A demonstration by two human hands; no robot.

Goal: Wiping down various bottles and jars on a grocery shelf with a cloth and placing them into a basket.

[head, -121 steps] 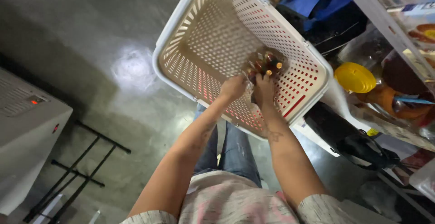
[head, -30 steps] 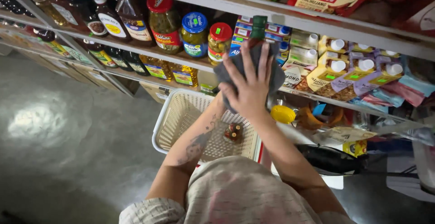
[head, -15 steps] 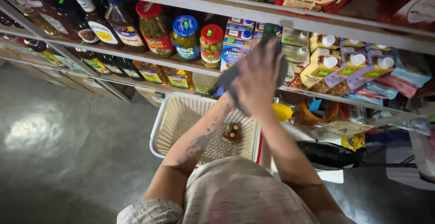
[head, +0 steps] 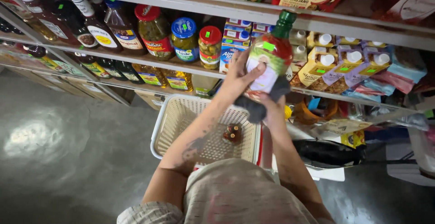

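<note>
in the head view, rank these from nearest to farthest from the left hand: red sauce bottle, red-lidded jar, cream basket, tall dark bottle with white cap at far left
1. red sauce bottle, gripped by the left hand.
2. red-lidded jar, on the shelf just left of the hand.
3. cream basket, below the hand.
4. tall dark bottle, far left on the shelf.

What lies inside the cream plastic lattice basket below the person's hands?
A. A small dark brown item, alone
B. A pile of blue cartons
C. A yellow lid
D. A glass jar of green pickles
A: the cream plastic lattice basket holds only a small dark brown item near its right side, while the blue cartons and the pickle jar stand on the shelf above.
</note>
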